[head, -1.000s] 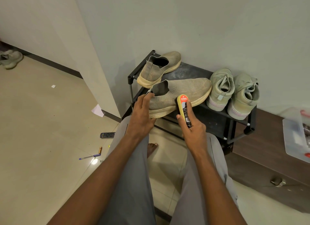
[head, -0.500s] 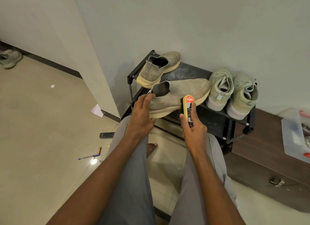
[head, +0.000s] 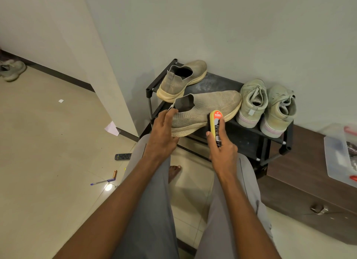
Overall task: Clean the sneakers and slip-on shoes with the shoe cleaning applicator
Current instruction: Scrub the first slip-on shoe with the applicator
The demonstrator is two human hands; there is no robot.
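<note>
While left hand (head: 164,135) is gripping heel of beige knit slip-on shoe (head: 204,110) over black metal rack (head: 251,141), right hand (head: 222,152) is clasping yellow shoe cleaning applicator (head: 216,127), pressing against shoe's side.

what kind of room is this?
Probably a home entryway or hallway: a black shoe rack against the wall holding lace-up sneakers, tiled floor, and a TV remote lying on it.
</note>
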